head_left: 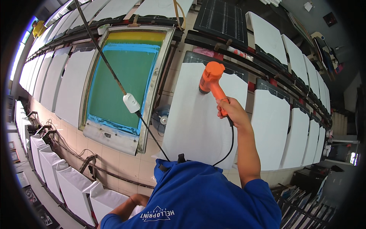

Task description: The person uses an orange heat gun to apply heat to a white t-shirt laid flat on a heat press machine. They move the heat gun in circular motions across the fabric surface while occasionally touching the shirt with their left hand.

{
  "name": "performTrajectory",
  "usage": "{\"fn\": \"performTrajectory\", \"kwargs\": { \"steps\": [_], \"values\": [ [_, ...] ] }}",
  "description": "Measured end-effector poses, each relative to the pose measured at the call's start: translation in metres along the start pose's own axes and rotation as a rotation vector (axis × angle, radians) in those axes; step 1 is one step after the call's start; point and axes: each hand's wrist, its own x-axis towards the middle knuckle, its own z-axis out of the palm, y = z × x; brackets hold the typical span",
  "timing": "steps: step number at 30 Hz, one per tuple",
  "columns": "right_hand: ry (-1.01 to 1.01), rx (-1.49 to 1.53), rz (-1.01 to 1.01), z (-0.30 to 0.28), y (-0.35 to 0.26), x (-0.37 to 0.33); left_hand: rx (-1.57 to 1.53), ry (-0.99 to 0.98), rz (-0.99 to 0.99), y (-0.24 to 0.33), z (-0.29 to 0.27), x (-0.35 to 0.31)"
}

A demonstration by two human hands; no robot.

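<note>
1. Blue cloth shirt [206, 194], one, white-printed, on the person wearing the camera.
2. Orange plastic heat gun [212, 76], one, over the white cloth-covered board [194, 126]. Nozzle pointing down and toward the left; rounded rear cap facing up. Handle's long axis slanting from the barrel toward the near right. Gap between nozzle and cloth: cannot be judged.
3. Right hand [233, 111], fingers curled closed about the handle.
4. Left hand [142, 199], mostly hidden by the shirt; how far open and what it holds cannot be told.
5. Black flexible cord [232, 141], one, running from handle base toward the shirt.
6. Metal-framed green mesh screen [118, 80], one, blue-bordered, yellow band at its far end; left of the board.
7. White plastic connector block [131, 103], one, on a dark cable above the screen.
8. White-and-red cylindrical container [239, 52], one, lying on the rail; contents not visible.
9. Black rack [280, 198], one, holding thin flat panels on edge, uncounted.
</note>
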Motion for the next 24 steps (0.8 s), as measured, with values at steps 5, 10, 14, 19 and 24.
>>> {"fn": "performTrajectory", "kwargs": {
  "steps": [5, 10, 14, 19, 24],
  "values": [
    [-0.014, 0.010, 0.040, 0.002, 0.003, -0.015, -0.089, 0.159, 0.080, -0.016, 0.011, 0.043],
    [-0.037, 0.016, 0.010, 0.008, 0.005, -0.015, -0.109, 0.267, 0.106, -0.010, -0.003, 0.064],
    [-0.037, -0.015, 0.005, 0.012, 0.005, -0.003, -0.121, 0.323, 0.133, -0.001, -0.013, 0.073],
    [-0.080, -0.030, -0.004, 0.020, 0.002, 0.014, -0.139, 0.371, 0.154, 0.007, -0.021, 0.079],
    [-0.039, -0.004, -0.054, 0.027, -0.001, 0.027, -0.145, 0.404, 0.172, 0.014, -0.032, 0.082]
  ]
}}
